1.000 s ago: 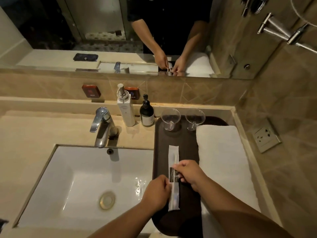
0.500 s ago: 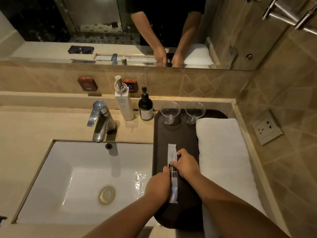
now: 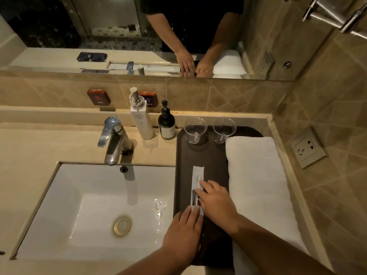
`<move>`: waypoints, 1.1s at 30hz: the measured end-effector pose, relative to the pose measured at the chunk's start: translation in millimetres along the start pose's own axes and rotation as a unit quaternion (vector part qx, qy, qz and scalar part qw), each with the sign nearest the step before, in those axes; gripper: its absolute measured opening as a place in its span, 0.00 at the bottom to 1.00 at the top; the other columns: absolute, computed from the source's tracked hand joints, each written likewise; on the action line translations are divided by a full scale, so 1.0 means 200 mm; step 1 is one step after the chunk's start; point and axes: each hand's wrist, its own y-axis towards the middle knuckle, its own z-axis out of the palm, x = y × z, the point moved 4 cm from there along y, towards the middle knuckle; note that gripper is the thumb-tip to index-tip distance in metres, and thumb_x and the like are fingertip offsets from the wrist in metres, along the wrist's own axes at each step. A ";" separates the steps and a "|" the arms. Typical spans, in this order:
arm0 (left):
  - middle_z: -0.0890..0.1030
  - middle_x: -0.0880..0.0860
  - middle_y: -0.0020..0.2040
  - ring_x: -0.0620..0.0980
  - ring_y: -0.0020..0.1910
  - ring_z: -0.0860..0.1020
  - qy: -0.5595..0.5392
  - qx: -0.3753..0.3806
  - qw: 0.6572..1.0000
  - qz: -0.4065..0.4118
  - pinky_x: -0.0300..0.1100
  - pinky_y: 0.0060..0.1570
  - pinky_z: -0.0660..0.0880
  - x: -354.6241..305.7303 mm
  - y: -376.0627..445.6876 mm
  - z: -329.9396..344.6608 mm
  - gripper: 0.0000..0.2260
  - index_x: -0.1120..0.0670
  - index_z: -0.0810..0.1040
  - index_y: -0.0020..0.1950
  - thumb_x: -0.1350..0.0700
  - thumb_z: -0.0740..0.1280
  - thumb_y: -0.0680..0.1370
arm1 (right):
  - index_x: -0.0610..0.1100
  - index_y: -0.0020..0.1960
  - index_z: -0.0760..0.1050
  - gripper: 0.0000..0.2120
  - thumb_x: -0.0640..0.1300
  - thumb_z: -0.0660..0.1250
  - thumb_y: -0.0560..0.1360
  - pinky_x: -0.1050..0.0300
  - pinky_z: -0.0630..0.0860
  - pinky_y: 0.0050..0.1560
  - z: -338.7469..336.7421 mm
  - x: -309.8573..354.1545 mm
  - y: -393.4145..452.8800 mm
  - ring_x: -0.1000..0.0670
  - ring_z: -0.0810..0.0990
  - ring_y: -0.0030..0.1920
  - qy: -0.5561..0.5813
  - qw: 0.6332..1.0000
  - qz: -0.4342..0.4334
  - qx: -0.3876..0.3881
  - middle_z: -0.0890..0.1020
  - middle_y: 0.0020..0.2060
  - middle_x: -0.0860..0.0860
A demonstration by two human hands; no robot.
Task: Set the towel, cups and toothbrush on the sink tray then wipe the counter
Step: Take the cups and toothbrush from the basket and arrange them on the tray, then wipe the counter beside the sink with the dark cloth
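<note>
The wrapped toothbrush (image 3: 198, 180) lies flat on the dark tray (image 3: 208, 155), between the sink (image 3: 95, 205) and the folded white towel (image 3: 258, 175). The left hand (image 3: 183, 235) and right hand (image 3: 215, 203) press on it with flat, spread fingers, grasping nothing. Two clear cups (image 3: 195, 129) stand at the tray's far end, beside two pump bottles (image 3: 166, 124) and the faucet (image 3: 113, 139).

Under both flattened hands lies the toothbrush packet (image 3: 198, 179), white with a dark printed band just beside the fingers, on a dark brown tray (image 3: 206, 155). Right of the hands the towel (image 3: 256, 175) is plain white; beyond them stand two clear cups (image 3: 195, 130), a black bottle (image 3: 166, 126) and a white one (image 3: 140, 120). The counter (image 3: 39, 147) is beige, the basin (image 3: 95, 203) white, and the wall tiles (image 3: 218, 94) tan with pale diagonal lines.
</note>
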 end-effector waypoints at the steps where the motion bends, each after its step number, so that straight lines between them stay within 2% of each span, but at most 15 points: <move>1: 0.49 0.56 0.81 0.57 0.79 0.47 -0.009 0.024 1.000 -0.006 0.54 0.75 0.45 0.00 0.00 0.02 0.30 0.53 0.47 0.80 0.46 0.54 0.83 | 0.49 0.73 0.69 0.21 0.49 0.63 0.80 0.44 0.64 0.71 0.00 0.00 0.00 0.41 0.64 0.74 -0.006 1.000 -0.003 0.002 0.67 0.75 0.48; 5: 0.45 0.55 0.81 0.56 0.79 0.43 0.002 0.028 1.000 -0.006 0.51 0.72 0.37 0.01 -0.01 0.04 0.30 0.52 0.42 0.80 0.44 0.51 0.83 | 0.50 0.74 0.68 0.22 0.48 0.63 0.80 0.44 0.63 0.71 0.00 -0.01 0.00 0.41 0.64 0.74 -0.020 1.000 -0.004 -0.001 0.66 0.75 0.48; 8: 0.46 0.55 0.81 0.56 0.79 0.44 0.008 0.028 1.000 -0.007 0.51 0.73 0.39 0.01 -0.01 0.03 0.30 0.52 0.43 0.80 0.43 0.51 0.83 | 0.50 0.74 0.67 0.22 0.49 0.62 0.80 0.43 0.63 0.72 -0.01 -0.01 0.00 0.41 0.63 0.74 -0.018 1.000 -0.001 0.006 0.66 0.75 0.48; 11: 0.50 0.55 0.81 0.56 0.79 0.48 -0.001 0.022 1.000 -0.010 0.51 0.74 0.42 0.01 0.00 0.00 0.30 0.52 0.47 0.80 0.43 0.52 0.82 | 0.50 0.72 0.70 0.21 0.49 0.63 0.80 0.44 0.66 0.69 -0.04 0.00 0.00 0.41 0.66 0.72 -0.004 1.000 0.003 -0.013 0.69 0.73 0.47; 15: 0.61 0.55 0.79 0.55 0.77 0.57 -0.007 -0.058 0.998 -0.037 0.51 0.74 0.48 0.09 0.04 -0.19 0.27 0.52 0.59 0.78 0.42 0.54 0.81 | 0.50 0.71 0.71 0.21 0.51 0.62 0.80 0.45 0.65 0.69 -0.14 0.00 0.01 0.42 0.67 0.72 0.015 0.998 0.003 -0.055 0.71 0.72 0.46; 17: 0.66 0.54 0.76 0.54 0.75 0.62 0.005 -0.106 0.992 -0.069 0.51 0.74 0.55 0.19 0.07 -0.33 0.25 0.52 0.64 0.75 0.42 0.55 0.80 | 0.51 0.72 0.69 0.22 0.54 0.60 0.79 0.45 0.62 0.70 -0.22 0.01 0.02 0.44 0.65 0.73 0.016 0.997 0.004 -0.073 0.69 0.73 0.47; 20: 0.73 0.52 0.71 0.52 0.70 0.68 0.021 -0.157 0.980 -0.120 0.50 0.70 0.62 0.33 0.08 -0.56 0.23 0.50 0.70 0.72 0.41 0.57 0.80 | 0.55 0.76 0.61 0.28 0.62 0.55 0.78 0.44 0.52 0.74 -0.34 0.05 0.05 0.47 0.58 0.76 0.008 0.998 0.006 -0.062 0.63 0.77 0.50; 24: 0.75 0.50 0.69 0.52 0.67 0.71 0.047 -0.181 0.965 -0.183 0.51 0.68 0.66 0.47 -0.04 -0.79 0.24 0.49 0.72 0.70 0.39 0.57 0.79 | 0.56 0.77 0.54 0.36 0.71 0.52 0.74 0.38 0.43 0.74 -0.51 0.18 0.08 0.46 0.52 0.77 -0.006 0.998 -0.027 -0.055 0.59 0.78 0.50; 27: 0.71 0.51 0.73 0.53 0.71 0.67 0.057 -0.181 0.957 -0.221 0.54 0.69 0.66 0.55 -0.24 -0.87 0.29 0.48 0.66 0.74 0.35 0.57 0.77 | 0.56 0.78 0.51 0.39 0.74 0.49 0.72 0.35 0.40 0.74 -0.62 0.34 0.09 0.45 0.48 0.78 -0.017 0.997 -0.064 -0.049 0.56 0.79 0.50; 31: 0.53 0.52 0.81 0.56 0.79 0.50 0.052 -0.154 0.942 -0.293 0.62 0.73 0.53 0.70 -0.61 -0.88 0.34 0.44 0.51 0.79 0.32 0.53 0.77 | 0.58 0.78 0.49 0.40 0.76 0.48 0.72 0.34 0.39 0.73 -0.71 0.64 0.08 0.44 0.44 0.78 -0.024 0.992 -0.107 -0.055 0.52 0.79 0.50; 33: 0.49 0.52 0.81 0.56 0.79 0.47 0.059 -0.161 0.929 -0.327 0.63 0.73 0.51 0.78 -0.81 -0.90 0.34 0.44 0.49 0.79 0.32 0.52 0.77 | 0.59 0.78 0.50 0.39 0.75 0.50 0.72 0.34 0.41 0.73 -0.74 0.82 0.07 0.44 0.45 0.78 -0.018 0.990 -0.127 -0.063 0.51 0.79 0.50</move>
